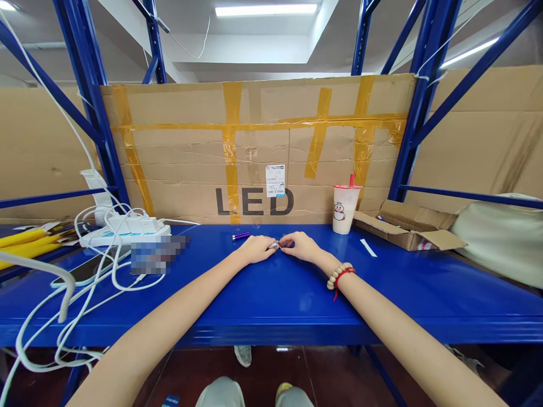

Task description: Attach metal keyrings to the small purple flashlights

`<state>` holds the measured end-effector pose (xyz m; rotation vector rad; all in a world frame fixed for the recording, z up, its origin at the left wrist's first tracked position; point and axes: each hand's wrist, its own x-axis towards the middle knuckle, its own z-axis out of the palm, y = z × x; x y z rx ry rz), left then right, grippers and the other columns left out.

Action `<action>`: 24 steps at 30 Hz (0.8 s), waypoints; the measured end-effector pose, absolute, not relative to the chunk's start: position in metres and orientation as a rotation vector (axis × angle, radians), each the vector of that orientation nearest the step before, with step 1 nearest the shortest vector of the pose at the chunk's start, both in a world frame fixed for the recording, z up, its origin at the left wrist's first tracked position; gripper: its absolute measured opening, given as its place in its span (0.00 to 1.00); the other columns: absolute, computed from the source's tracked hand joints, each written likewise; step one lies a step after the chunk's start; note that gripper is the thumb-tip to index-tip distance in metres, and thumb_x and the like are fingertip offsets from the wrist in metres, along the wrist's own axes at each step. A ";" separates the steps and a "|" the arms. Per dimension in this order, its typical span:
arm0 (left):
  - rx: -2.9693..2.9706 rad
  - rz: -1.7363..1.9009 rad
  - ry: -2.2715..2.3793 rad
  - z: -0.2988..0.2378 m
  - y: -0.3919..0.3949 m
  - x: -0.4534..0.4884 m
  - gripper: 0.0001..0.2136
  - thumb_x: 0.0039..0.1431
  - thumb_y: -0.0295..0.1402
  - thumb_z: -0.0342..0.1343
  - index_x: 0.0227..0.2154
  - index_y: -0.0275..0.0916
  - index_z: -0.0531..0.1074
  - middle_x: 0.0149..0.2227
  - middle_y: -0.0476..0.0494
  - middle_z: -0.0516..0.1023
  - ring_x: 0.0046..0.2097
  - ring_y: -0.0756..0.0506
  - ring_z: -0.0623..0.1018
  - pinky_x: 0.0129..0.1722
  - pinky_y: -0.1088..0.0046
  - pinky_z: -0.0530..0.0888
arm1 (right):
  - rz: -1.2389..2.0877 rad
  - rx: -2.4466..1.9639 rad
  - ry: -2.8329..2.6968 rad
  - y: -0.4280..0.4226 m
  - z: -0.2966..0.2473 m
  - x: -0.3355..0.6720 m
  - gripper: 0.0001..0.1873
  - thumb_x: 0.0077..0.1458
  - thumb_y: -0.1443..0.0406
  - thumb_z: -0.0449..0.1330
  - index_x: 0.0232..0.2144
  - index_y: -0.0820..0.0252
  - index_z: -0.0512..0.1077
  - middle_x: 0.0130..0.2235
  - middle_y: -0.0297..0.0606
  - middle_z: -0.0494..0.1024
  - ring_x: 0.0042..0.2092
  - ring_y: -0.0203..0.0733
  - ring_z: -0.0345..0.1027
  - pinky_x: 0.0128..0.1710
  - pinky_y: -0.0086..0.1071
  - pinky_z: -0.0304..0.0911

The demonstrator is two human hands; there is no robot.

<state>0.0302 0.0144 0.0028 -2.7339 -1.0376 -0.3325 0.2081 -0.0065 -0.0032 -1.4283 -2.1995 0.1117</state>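
**Two hands closed on a small silvery piece at mid-frame**

At the centre of the frame the left hand and the right hand come together low over the blue desk. Between their fingertips sits a small silvery piece. The grip of each hand is pinched shut on it, the left hand from the left side and the right hand from the right. The piece is too small to tell what it is. The right wrist wears a bead bracelet with a red cord.

Just above and left of the left hand lies a purple cylinder, near the fingers but not touching them. Right of centre a white cup with a red straw stands upright. It is close to the taped cardboard sheet marked "LED" that closes off the back of the desk. Right of the cup is an open cardboard box. A white paper strip lies flat on the desk just below the cup and the box, above the right forearm.

At the left of the frame a white power strip sits on the desk, and white cables loop from it over a phone lying flat.
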 end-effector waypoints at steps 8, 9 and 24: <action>-2.736 -0.339 -1.040 0.001 0.017 0.030 0.10 0.60 0.35 0.42 0.29 0.40 0.67 0.33 0.47 0.76 0.36 0.46 0.75 0.30 0.76 0.65 | 0.134 -1.411 -2.236 -0.003 -0.005 0.209 0.09 0.47 0.66 0.58 0.33 0.58 0.76 0.33 0.35 0.79 0.35 0.38 0.71 0.35 0.28 0.64; -2.737 -0.336 -1.040 0.001 0.017 0.030 0.10 0.60 0.35 0.42 0.29 0.40 0.67 0.33 0.48 0.76 0.36 0.46 0.75 0.30 0.76 0.65 | 0.141 -1.406 -2.236 -0.002 -0.005 0.209 0.09 0.47 0.65 0.58 0.33 0.58 0.76 0.33 0.35 0.79 0.35 0.38 0.71 0.35 0.28 0.64; -2.688 -0.308 -1.125 0.004 0.014 0.032 0.14 0.61 0.38 0.39 0.31 0.41 0.69 0.34 0.47 0.77 0.37 0.44 0.75 0.28 0.75 0.65 | 0.109 -1.354 -2.272 -0.004 -0.004 0.208 0.08 0.48 0.66 0.58 0.32 0.57 0.76 0.33 0.35 0.78 0.33 0.37 0.70 0.34 0.28 0.63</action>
